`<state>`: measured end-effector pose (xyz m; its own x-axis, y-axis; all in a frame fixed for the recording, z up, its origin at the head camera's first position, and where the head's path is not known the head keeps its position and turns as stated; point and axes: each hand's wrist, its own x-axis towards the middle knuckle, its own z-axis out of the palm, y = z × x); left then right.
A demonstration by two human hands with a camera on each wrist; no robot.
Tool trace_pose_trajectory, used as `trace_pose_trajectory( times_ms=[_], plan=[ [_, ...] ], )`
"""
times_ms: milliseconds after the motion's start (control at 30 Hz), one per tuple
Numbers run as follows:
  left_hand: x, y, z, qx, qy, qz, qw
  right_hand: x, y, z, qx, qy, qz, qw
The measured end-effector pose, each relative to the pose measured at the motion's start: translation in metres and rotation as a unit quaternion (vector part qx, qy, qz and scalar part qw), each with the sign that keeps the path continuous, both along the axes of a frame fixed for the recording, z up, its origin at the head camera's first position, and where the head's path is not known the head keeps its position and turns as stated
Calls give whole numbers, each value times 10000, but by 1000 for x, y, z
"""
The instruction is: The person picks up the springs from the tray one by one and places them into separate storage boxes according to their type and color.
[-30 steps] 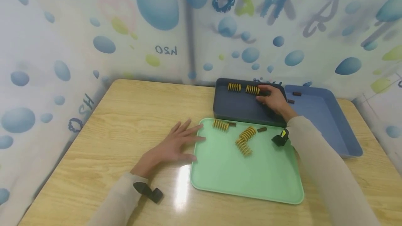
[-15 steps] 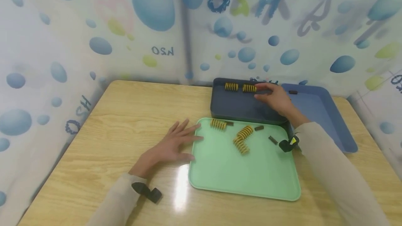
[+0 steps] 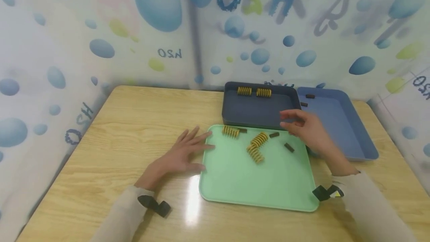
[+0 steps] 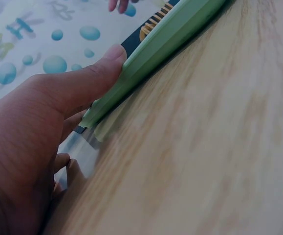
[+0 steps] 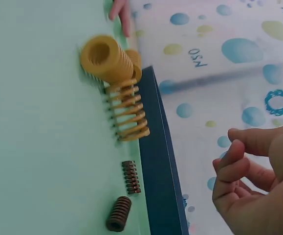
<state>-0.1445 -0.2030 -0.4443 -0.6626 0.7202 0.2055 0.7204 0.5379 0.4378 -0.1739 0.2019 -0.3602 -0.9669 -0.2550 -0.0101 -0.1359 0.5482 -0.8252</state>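
Note:
My left hand point(image 3: 183, 154) lies with fingers spread at the left rim of the green tray point(image 3: 262, 186); in the left wrist view its thumb point(image 4: 95, 73) touches the tray's edge. Above the tray's back right corner hovers my right hand point(image 3: 309, 128), fingers loosely bent, nothing between them. On the green tray lie yellow springs: one spring point(image 3: 230, 132) at the back left, and two touching springs, an upper spring point(image 3: 259, 139) and a lower spring point(image 3: 256, 155). Small brown springs lie there too, one point(image 3: 289, 147) nearest my right hand. Two yellow springs point(image 3: 244, 91) sit in the dark tray point(image 3: 255, 109).
A blue tray point(image 3: 346, 130) stands at the right, behind my right hand, with two small brown springs point(image 3: 310, 96) at its back left. The wooden table point(image 3: 144, 122) meets a patterned wall point(image 3: 215, 40) at the back.
My right hand has let go of the right-hand yellow spring in the dark tray and drawn back toward me and to the right. My left hand has stayed in place.

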Motion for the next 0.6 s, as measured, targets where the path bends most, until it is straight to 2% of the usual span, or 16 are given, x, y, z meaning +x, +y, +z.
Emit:
trace_pose_trajectory(
  times_ms=[233,400,600],
  plan=[
    [-1,-1,-2,20,-48,-9,10000,31,11,-10,-537,-35,-301,9981],
    [-2,0,-4,48,-17,-23,10000,49,14,-18,-555,-116,-690,9960],
    [-2,0,-3,18,-34,-13,10000,61,11,-31,-480,-270,-700,9960]
  ],
)
